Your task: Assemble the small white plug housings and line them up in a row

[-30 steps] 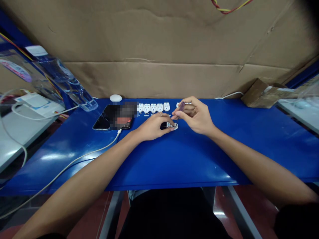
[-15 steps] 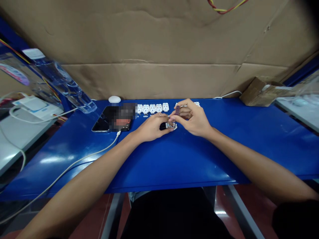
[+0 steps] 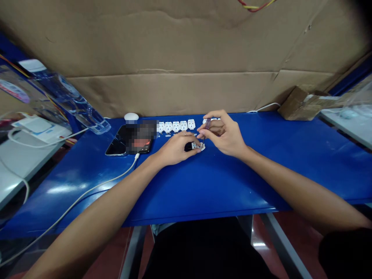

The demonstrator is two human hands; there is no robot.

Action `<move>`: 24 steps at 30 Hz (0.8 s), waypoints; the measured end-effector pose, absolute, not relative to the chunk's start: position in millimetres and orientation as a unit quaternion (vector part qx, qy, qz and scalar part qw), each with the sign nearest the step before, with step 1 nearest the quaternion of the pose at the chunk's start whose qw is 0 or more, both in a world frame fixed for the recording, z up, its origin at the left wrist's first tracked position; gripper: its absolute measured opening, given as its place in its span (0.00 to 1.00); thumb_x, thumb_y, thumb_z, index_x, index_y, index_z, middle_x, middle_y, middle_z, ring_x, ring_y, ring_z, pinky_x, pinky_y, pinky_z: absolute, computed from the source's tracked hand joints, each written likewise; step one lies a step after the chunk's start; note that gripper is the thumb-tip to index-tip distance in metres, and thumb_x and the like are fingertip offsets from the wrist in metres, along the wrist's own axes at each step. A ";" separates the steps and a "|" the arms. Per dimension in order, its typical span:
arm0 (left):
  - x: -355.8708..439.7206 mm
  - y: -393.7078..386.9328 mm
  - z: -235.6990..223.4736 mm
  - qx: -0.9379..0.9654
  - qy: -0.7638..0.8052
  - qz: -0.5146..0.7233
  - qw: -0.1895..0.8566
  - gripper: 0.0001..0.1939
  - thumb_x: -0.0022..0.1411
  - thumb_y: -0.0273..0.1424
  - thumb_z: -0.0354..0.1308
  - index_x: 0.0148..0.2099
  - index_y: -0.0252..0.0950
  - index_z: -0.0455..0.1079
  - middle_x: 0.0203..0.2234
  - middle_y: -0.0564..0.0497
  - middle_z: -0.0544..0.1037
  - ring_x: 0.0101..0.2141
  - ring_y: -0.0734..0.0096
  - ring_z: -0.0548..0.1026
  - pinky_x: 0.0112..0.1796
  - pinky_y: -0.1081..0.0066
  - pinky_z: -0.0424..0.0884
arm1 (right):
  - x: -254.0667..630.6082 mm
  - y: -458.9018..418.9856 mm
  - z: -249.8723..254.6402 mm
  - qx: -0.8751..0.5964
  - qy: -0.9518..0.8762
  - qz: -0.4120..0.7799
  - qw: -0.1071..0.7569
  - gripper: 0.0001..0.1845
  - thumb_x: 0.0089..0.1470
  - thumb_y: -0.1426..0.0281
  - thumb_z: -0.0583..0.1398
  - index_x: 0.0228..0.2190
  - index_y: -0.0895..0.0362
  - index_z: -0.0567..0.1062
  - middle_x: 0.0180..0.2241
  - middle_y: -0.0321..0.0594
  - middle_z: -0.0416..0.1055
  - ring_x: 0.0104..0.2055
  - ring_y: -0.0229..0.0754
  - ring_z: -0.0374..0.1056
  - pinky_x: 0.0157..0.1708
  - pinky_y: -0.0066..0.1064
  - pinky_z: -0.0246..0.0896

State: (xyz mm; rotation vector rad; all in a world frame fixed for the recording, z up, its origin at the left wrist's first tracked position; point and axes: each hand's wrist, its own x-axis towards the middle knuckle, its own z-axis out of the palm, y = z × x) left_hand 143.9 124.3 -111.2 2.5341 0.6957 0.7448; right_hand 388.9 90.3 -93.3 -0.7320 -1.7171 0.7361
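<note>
A: Left hand [image 3: 177, 150]?
B: Thumb and fingers pinched on one small white part [image 3: 197, 146], low over the middle of the blue table [image 3: 188, 190], on the near side of the row.

A: Right hand [image 3: 229, 133]?
B: Fingers closed round the purple handle of a small screwdriver [image 3: 207, 123]; shaft pointing down to the part. Tip contact: cannot tell.

A: Also listed?
B: White parts in a row [image 3: 176, 126], five plainly visible, others partly hidden behind the right hand. Phone [image 3: 117, 141], to the left; charging cable [image 3: 116, 175], running under the left forearm.

A: Hazards?
B: Slipped tip, likely cause a slanted shaft or uneven push; the left fingertips sit close beside it. Twisted part, cause a light pinch on so small a piece. Snagged cable, cause a sideways sweep of the left forearm. Knocked row, cause a forward reach.
</note>
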 end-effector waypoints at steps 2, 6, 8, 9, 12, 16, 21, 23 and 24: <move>143.9 124.3 -111.0 0.908 0.249 0.266 0.206 0.10 0.78 0.40 0.69 0.53 0.42 0.86 0.49 0.46 0.89 0.53 0.52 0.84 0.57 0.51 0.79 | 388.8 89.7 -92.6 -0.304 -0.721 0.311 0.540 0.21 0.71 0.57 0.72 0.58 0.44 0.72 0.42 0.34 0.87 0.41 0.47 0.91 0.41 0.39 0.90; 143.6 123.8 -111.0 0.908 0.249 0.267 0.205 0.10 0.78 0.40 0.69 0.53 0.43 0.86 0.49 0.45 0.89 0.52 0.53 0.84 0.56 0.51 0.79 | 389.7 90.1 -93.0 -0.304 -0.722 0.314 0.536 0.22 0.70 0.56 0.72 0.57 0.45 0.72 0.42 0.33 0.87 0.41 0.47 0.91 0.41 0.39 0.90; 143.5 123.2 -111.0 0.909 0.251 0.267 0.201 0.10 0.79 0.40 0.69 0.54 0.42 0.86 0.50 0.45 0.88 0.53 0.52 0.84 0.56 0.51 0.79 | 390.9 91.1 -94.1 -0.310 -0.725 0.311 0.530 0.22 0.71 0.56 0.72 0.58 0.45 0.72 0.43 0.34 0.87 0.41 0.46 0.91 0.42 0.38 0.90; 143.5 122.8 -110.9 0.908 0.252 0.267 0.201 0.10 0.79 0.40 0.69 0.54 0.42 0.86 0.50 0.45 0.88 0.53 0.52 0.84 0.57 0.51 0.79 | 391.4 91.5 -94.4 -0.317 -0.728 0.301 0.529 0.23 0.70 0.55 0.72 0.58 0.46 0.72 0.44 0.35 0.87 0.42 0.46 0.90 0.42 0.37 0.90; 143.6 121.6 -109.8 0.907 0.257 0.262 0.205 0.09 0.79 0.40 0.69 0.53 0.42 0.86 0.50 0.45 0.89 0.54 0.52 0.84 0.58 0.50 0.79 | 392.3 91.3 -92.5 -0.339 -0.739 0.223 0.538 0.23 0.67 0.55 0.74 0.57 0.48 0.76 0.46 0.37 0.87 0.44 0.45 0.89 0.40 0.34 0.90; 143.1 121.3 -108.5 0.907 0.261 0.257 0.208 0.09 0.78 0.40 0.71 0.52 0.42 0.86 0.49 0.46 0.89 0.53 0.51 0.84 0.58 0.50 0.79 | 390.1 86.9 -84.8 -0.325 -0.755 0.109 0.559 0.17 0.67 0.59 0.76 0.54 0.47 0.84 0.41 0.34 0.86 0.39 0.42 0.85 0.39 0.33 0.89; 141.8 122.7 -107.3 0.905 0.249 0.263 0.223 0.08 0.75 0.39 0.74 0.51 0.43 0.86 0.50 0.47 0.89 0.54 0.52 0.85 0.60 0.49 0.79 | 386.3 83.0 -79.7 -0.354 -0.746 0.090 0.556 0.16 0.65 0.61 0.76 0.53 0.44 0.89 0.32 0.29 0.86 0.30 0.40 0.82 0.38 0.35 0.89; 141.8 123.1 -106.4 0.905 0.243 0.263 0.228 0.07 0.76 0.39 0.73 0.51 0.44 0.87 0.50 0.47 0.90 0.53 0.53 0.86 0.60 0.49 0.79 | 386.6 83.2 -80.2 -0.369 -0.737 0.094 0.559 0.16 0.65 0.60 0.75 0.54 0.44 0.90 0.33 0.29 0.87 0.30 0.42 0.84 0.38 0.37 0.89; 141.8 123.3 -105.9 0.906 0.240 0.262 0.230 0.07 0.76 0.38 0.72 0.52 0.44 0.87 0.50 0.47 0.90 0.53 0.54 0.86 0.60 0.50 0.79 | 387.4 83.6 -80.5 -0.372 -0.734 0.104 0.558 0.17 0.66 0.61 0.74 0.55 0.44 0.90 0.34 0.30 0.89 0.32 0.44 0.86 0.40 0.39 0.90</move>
